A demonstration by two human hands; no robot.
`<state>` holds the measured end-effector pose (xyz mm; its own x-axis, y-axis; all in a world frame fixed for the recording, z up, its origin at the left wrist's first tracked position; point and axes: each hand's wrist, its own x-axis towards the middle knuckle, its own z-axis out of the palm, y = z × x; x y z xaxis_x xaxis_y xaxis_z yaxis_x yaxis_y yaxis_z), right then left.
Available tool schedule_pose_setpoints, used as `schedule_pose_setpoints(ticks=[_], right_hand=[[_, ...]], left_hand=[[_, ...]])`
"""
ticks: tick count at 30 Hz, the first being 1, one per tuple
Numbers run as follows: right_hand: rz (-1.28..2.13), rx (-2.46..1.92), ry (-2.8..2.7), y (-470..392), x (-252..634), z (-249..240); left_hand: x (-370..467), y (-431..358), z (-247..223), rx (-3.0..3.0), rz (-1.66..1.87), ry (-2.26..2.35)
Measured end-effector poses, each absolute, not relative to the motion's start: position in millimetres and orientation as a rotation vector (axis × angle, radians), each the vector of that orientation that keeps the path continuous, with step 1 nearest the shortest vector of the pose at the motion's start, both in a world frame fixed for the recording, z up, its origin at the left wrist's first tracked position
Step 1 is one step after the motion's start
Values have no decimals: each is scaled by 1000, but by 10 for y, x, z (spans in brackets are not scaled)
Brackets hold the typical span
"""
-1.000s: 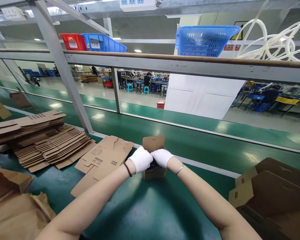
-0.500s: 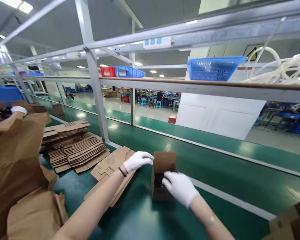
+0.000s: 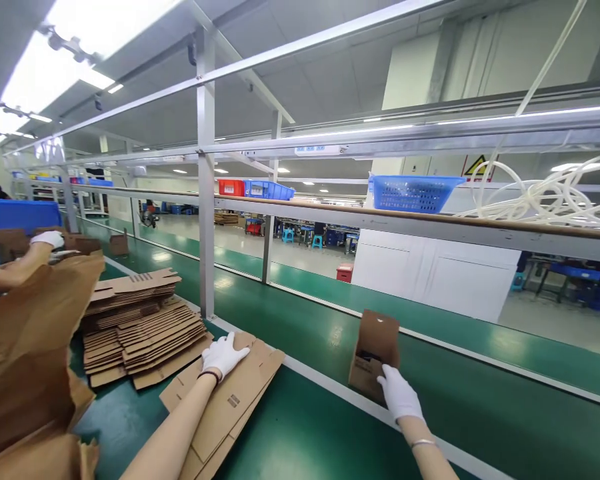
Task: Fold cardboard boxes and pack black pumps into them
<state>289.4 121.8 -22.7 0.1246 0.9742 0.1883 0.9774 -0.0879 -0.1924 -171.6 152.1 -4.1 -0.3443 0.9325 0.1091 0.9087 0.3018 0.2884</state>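
So the left hand [image 3: 225,357] is palm down, fingers kinda spread, with its forearm [image 3: 175,433] slanting up from below and a dark bracelet [image 3: 211,375] right behind it at the wrist. Right hand [image 3: 400,395] is well apart, off to the left one's right and a bit lower, fingers angled up-left, silvery bangle [image 3: 423,443] just behind it.

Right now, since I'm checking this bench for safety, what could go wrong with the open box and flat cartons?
The open box, touched by the right hand, looks close to the pale strip and might catch or tip there. Its raised flap could let the dark contents spill. The overlapping flat cartons under the left hand might slide.
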Motion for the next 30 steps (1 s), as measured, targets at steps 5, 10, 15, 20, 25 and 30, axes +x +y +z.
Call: schedule_pose_setpoints(ticks=[5,10,15,20,25,30], right_hand=[[13,-2182,-1910,1402,2925,-109],[-192,-2132,-1857,1168,2526,11],[43,-1764,-1794,761,2194,118],[849,-1083,-1504,385,1786,103],[527,-1242,-1226,314,2017,185],[529,-1339,-1363,368,2560,202]], left_hand=[[-1971,1297,-88,1800,417,2431],[-2102,1055,6,1864,366,2421],[-1800,1021,571,2020,475,2494],[-757,886,1207,2198,1007,2335],[-31,559,1228,1956,1267,1490],[50,322,988,1443,844,418]])
